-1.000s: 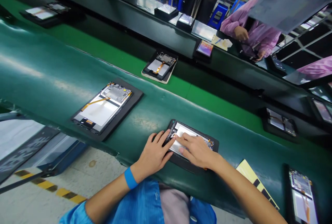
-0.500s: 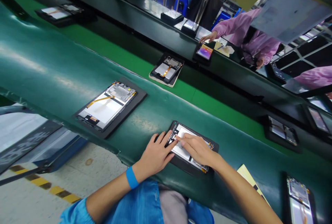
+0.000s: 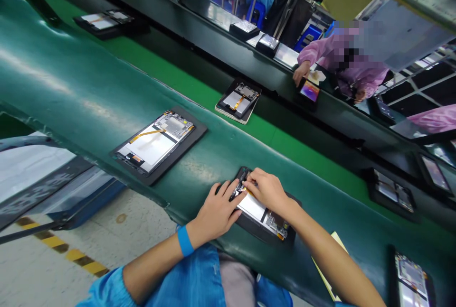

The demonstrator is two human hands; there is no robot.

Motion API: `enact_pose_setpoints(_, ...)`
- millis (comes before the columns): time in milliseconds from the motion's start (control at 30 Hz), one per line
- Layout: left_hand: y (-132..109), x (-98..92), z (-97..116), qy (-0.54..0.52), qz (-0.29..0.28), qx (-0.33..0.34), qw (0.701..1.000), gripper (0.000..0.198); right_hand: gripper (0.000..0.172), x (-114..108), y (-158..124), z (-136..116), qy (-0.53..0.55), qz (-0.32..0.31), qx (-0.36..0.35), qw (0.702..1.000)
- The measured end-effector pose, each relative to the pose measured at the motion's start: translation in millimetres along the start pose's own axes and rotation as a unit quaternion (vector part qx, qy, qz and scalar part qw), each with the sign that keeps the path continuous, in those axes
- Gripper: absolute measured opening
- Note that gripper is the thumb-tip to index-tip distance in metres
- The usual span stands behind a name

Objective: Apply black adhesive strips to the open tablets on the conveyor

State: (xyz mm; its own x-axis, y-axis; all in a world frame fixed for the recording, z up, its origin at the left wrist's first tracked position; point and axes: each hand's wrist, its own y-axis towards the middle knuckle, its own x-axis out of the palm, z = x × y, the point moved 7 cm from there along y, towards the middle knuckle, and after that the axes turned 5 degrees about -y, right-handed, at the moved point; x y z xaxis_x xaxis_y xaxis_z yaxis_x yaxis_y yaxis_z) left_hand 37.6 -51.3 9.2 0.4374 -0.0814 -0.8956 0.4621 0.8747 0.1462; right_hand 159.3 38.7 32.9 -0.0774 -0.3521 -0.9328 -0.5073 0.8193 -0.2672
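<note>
An opened tablet (image 3: 254,208) lies on a black pad on the green bench, right in front of me. My left hand (image 3: 218,209) rests with spread fingers on its left end. At the same end, my right hand (image 3: 267,190) has its fingers bent together in a pinch over the small parts; what lies between the fingertips is hidden. Up and to the left, a second opened tablet (image 3: 153,143) with an orange ribbon cable sits on its own black pad.
Another opened tablet (image 3: 238,100) is on the green belt (image 3: 281,143) beyond the bench. Yellow paper (image 3: 326,274) lies under my right forearm. One more tablet (image 3: 411,278) sits at the lower right. Across the line, a person in pink (image 3: 320,51) touches a lit tablet (image 3: 309,91).
My right hand has moved up and left to the tablet's left end, its fingers more bent. My left hand stays on the tablet. The other person's lit tablet has shifted right.
</note>
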Motion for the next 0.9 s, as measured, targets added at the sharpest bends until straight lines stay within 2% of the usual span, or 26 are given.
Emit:
enact_pose_setpoints(400,0,0.6,-1,-0.010,-0.003,-0.004,1.000,0.048,0.019,-7,9,-10,-0.070,-0.082,-0.036,0.994)
enact_pose_setpoints(667,0,2.1,-2,-0.017,-0.003,-0.006,1.000,0.050,0.018,-5,24,-3,-0.067,-0.133,-0.025,0.988)
enact_pose_setpoints(900,0,2.0,-2,-0.011,0.002,-0.002,1.000,0.047,0.020,-8,21,-8,-0.121,-0.131,-0.034,0.983)
